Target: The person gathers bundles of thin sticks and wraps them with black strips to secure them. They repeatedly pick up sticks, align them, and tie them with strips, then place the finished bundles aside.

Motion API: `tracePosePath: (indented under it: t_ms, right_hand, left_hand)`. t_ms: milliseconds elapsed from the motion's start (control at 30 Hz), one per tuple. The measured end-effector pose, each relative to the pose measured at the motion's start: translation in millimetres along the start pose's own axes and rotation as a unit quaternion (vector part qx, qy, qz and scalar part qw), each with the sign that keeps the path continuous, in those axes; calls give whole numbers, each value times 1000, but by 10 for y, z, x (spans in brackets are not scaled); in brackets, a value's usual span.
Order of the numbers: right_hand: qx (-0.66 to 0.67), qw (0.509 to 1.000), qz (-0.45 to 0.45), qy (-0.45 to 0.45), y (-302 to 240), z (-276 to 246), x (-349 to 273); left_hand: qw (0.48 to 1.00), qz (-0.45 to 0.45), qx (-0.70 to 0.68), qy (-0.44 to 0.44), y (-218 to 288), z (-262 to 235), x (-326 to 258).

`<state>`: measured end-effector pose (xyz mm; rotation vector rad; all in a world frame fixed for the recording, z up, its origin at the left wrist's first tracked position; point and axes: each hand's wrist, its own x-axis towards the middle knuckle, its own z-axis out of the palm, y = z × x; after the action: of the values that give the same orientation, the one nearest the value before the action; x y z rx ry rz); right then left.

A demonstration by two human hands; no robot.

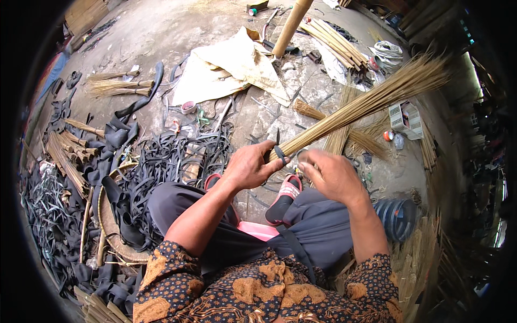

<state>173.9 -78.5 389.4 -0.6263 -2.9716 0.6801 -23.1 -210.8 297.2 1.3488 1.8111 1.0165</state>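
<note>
A long bundle of thin tan sticks (361,105), like a stick broom, slants up and away to the right, its tips fanned out. My left hand (250,164) is closed around its butt end, thumb along the near side. A narrow black rubber strip (279,153) goes round the bundle by that thumb, with one end standing up. Close by on the right, my right hand (335,175) has its fingers curled in beside the bundle. Its fingertips are slightly blurred, and whatever they pinch is hidden.
Black rubber strips (177,153) lie heaped on the left, beside short stick bundles (67,153) and a round woven tray (110,229). Ahead are a cream sack (229,64) and an upright wooden pole (291,29). Rightward sit a plastic basket (405,119) and a clear blue bottle (398,219).
</note>
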Motion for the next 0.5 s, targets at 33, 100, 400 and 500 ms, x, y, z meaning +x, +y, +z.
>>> tracePosePath:
  t_ms: [33,100,400,500]
  right_hand:
    - [9,998,-18,52,-26,7,36]
    - [-61,991,-61,98,-45,75,166]
    - [-218,962,-152,68,-2,304,512]
    - [-221,967,-122,37,-4,401,518]
  left_hand:
    - [998,11,52,34,8,14,-8]
    - [996,-1,84,29,20,48,-27]
    - [988,26,143,52,-104,158,-70]
    - [987,15,150,56,-134,195,-58]
